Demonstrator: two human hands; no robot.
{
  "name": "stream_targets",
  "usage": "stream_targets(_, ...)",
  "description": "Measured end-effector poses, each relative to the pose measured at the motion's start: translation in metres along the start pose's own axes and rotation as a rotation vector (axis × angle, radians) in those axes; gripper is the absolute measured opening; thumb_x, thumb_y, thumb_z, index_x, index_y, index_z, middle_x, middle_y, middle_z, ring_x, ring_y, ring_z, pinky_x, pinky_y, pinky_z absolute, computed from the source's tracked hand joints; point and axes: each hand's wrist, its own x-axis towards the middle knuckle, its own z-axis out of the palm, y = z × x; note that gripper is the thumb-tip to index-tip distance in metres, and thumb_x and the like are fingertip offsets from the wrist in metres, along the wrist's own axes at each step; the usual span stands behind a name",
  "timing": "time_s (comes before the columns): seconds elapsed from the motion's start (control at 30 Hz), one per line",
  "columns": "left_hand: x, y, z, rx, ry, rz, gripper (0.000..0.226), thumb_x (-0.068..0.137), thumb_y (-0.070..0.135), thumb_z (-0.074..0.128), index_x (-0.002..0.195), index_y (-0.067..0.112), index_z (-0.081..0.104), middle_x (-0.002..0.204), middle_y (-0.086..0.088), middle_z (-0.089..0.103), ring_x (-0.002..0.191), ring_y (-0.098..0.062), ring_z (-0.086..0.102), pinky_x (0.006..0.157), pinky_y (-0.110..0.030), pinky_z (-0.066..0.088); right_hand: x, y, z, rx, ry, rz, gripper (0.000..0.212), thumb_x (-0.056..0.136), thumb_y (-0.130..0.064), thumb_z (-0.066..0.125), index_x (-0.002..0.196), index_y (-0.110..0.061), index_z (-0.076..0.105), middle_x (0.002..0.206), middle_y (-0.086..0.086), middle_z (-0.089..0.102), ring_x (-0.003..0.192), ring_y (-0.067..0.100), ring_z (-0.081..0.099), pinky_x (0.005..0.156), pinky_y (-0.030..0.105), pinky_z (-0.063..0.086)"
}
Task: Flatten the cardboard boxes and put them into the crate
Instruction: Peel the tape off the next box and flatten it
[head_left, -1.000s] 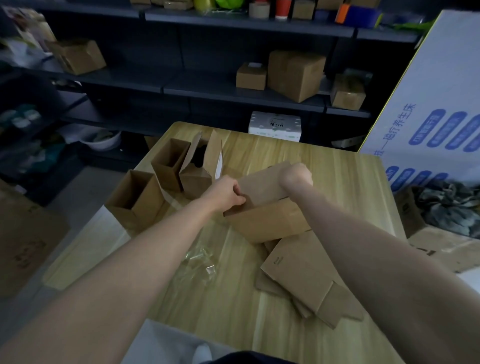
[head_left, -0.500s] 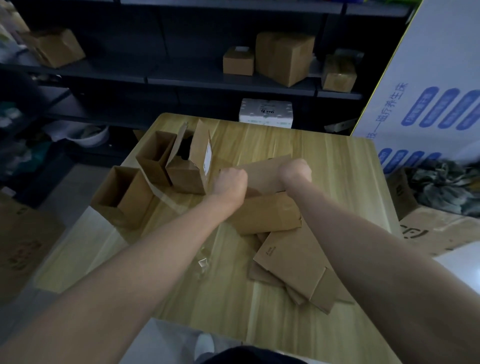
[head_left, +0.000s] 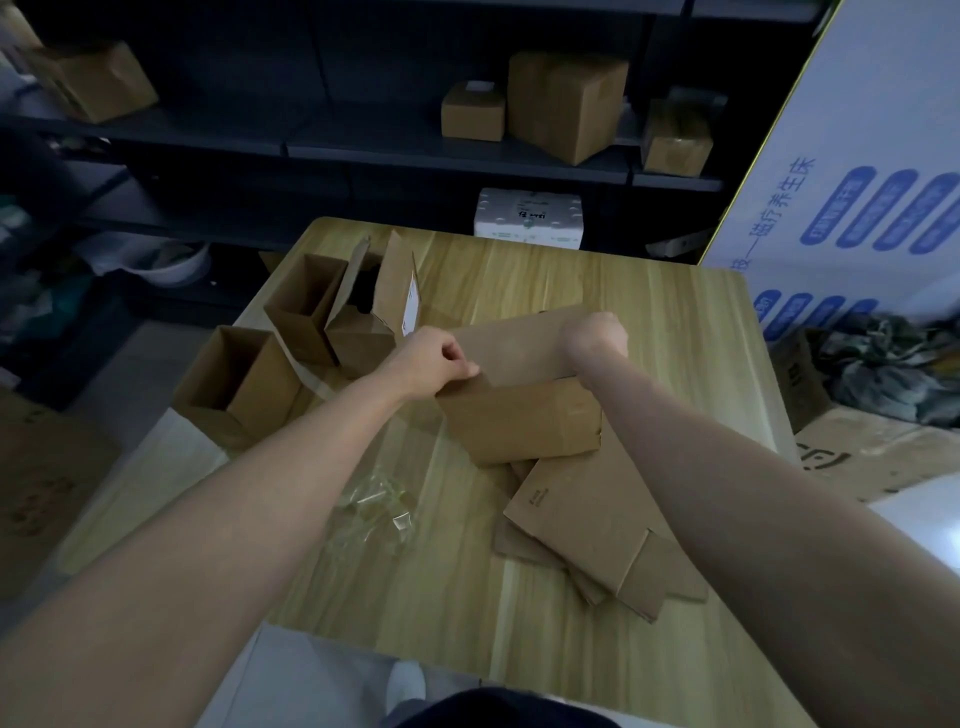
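Three open boxes (head_left: 311, 332) wait at the counter's (head_left: 597, 280) left. The left hand (head_left: 434, 361), shifted back leftward, pinches the box (head_left: 519, 410) flap's corner; the right hand (head_left: 595, 335) grips its far edge, flap now pulled flatter. Flattened cardboard (head_left: 592, 514) lies beside; no crate visible.

Both bare forearms extend forward from the lower corners of the view and converge toward the centre. The left hand (head_left: 434, 358) is curled with knuckles up, its fingertips (head_left: 467, 370) pinched on the near left edge of the cardboard box (head_left: 519, 410). The right hand (head_left: 595, 335), level with the left and well apart from it, is closed in a fist over the box's far right top edge, wrist bent downward.
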Motion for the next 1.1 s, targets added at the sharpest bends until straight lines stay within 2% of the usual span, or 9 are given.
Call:
stream_targets(0.13, 0.004, 0.009, -0.002, 0.059, -0.048, -0.054, 0.025, 0.076, 0.034, 0.075, 0.082, 0.012, 0.065, 0.083, -0.001, 0.066, 0.078, -0.016, 0.062, 0.073, -0.035, 0.051, 0.003, -0.003, 0.000, 0.035, 0.014, 0.073, 0.035, 0.095, -0.012, 0.041, 0.126, 0.002, 0.051, 0.121, 0.015, 0.058, 0.107, 0.031, 0.059, 0.088, 0.037, 0.051)
stream_targets(0.27, 0.008, 0.013, -0.002, 0.073, -0.059, -0.092, 0.024, 0.078, 0.032, 0.075, 0.080, 0.010, 0.066, 0.083, -0.002, 0.066, 0.080, -0.018, 0.062, 0.073, -0.035, 0.050, 0.006, -0.001, 0.001, 0.013, 0.013, 0.075, 0.033, 0.096, -0.012, 0.041, 0.123, 0.003, 0.052, 0.118, 0.016, 0.059, 0.106, 0.031, 0.059, 0.080, 0.034, 0.049)
stream_targets(0.47, 0.010, 0.020, -0.002, 0.170, -0.075, -0.101, 0.018, 0.080, 0.024, 0.070, 0.078, 0.007, 0.062, 0.078, -0.008, 0.064, 0.075, -0.024, 0.063, 0.071, -0.035, 0.051, 0.005, -0.003, 0.004, -0.014, 0.012, 0.090, 0.039, 0.096, -0.010, 0.040, 0.132, 0.003, 0.045, 0.123, 0.017, 0.057, 0.109, 0.031, 0.059, 0.086, 0.036, 0.050)
stream_targets(0.7, 0.005, 0.023, -0.002, 0.295, -0.018, -0.083, 0.008, 0.083, 0.007, 0.063, 0.087, 0.000, 0.063, 0.089, -0.014, 0.064, 0.082, -0.029, 0.064, 0.074, -0.036, 0.055, -0.001, -0.010, 0.010, -0.030, -0.003, 0.049, 0.041, 0.096, -0.012, 0.040, 0.134, 0.002, 0.045, 0.124, 0.017, 0.056, 0.109, 0.031, 0.058, 0.083, 0.035, 0.049)
stream_targets(0.87, 0.005, 0.017, -0.005, 0.232, -0.030, -0.086, 0.020, 0.080, 0.018, 0.073, 0.093, 0.003, 0.070, 0.094, -0.008, 0.066, 0.087, -0.025, 0.064, 0.078, -0.033, 0.052, -0.002, -0.010, 0.010, -0.059, 0.010, 0.043, 0.039, 0.096, -0.012, 0.041, 0.132, 0.002, 0.046, 0.122, 0.017, 0.057, 0.106, 0.031, 0.059, 0.078, 0.034, 0.048)
stream_targets(1.0, 0.006, 0.014, -0.008, 0.208, -0.032, -0.071, 0.008, 0.082, 0.013, 0.072, 0.087, 0.006, 0.072, 0.097, -0.009, 0.068, 0.086, -0.023, 0.063, 0.071, -0.027, 0.044, -0.002, -0.012, 0.012, -0.081, 0.007, 0.033, 0.042, 0.097, -0.015, 0.040, 0.136, 0.002, 0.040, 0.128, 0.017, 0.054, 0.112, 0.031, 0.057, 0.088, 0.037, 0.049)
stream_targets(1.1, 0.007, 0.012, -0.007, 0.243, -0.023, -0.051, 0.005, 0.082, 0.011, 0.070, 0.085, 0.007, 0.072, 0.096, -0.008, 0.067, 0.085, -0.023, 0.064, 0.068, -0.027, 0.045, -0.001, -0.013, 0.013, -0.094, 0.020, 0.029, 0.043, 0.098, -0.016, 0.040, 0.136, 0.003, 0.040, 0.129, 0.017, 0.053, 0.115, 0.032, 0.055, 0.091, 0.037, 0.048)
